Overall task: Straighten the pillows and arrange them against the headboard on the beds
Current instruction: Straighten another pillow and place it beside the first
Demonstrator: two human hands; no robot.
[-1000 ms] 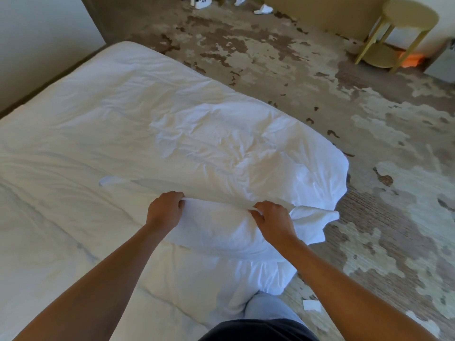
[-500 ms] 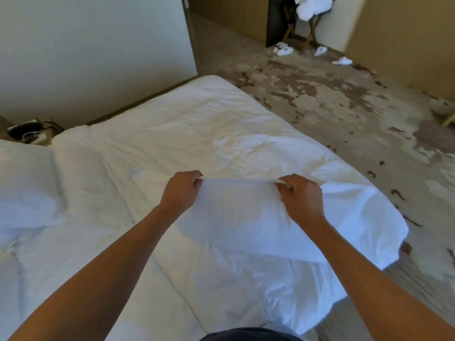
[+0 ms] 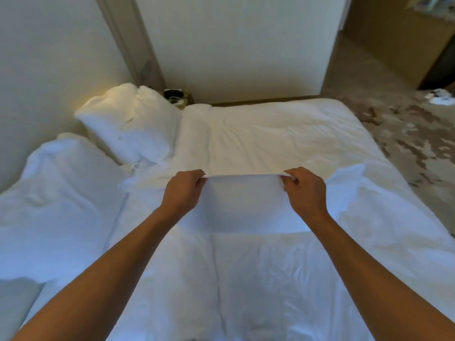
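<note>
I hold a white pillow [image 3: 243, 205] by its top edge, lifted above the white bed [image 3: 283, 134]. My left hand [image 3: 183, 190] grips the edge on the left and my right hand [image 3: 304, 190] grips it on the right, the seam stretched taut between them. The pillow hangs down toward me and hides part of the duvet. A second white pillow [image 3: 130, 126] leans at the far left corner against the pale wall. A third pillow [image 3: 61, 205] lies at the near left.
A dark object with cables [image 3: 175, 96] sits on a small stand behind the far pillow. A white wall panel [image 3: 234, 45] runs along the bed's far side. Patterned carpet [image 3: 413, 134] lies to the right, with white items [image 3: 440, 98] on it.
My view has swung left from the carpet side toward the wall and the head of the bed. Both hands have kept their grip and carried the pillow up and over the bed's middle.
</note>
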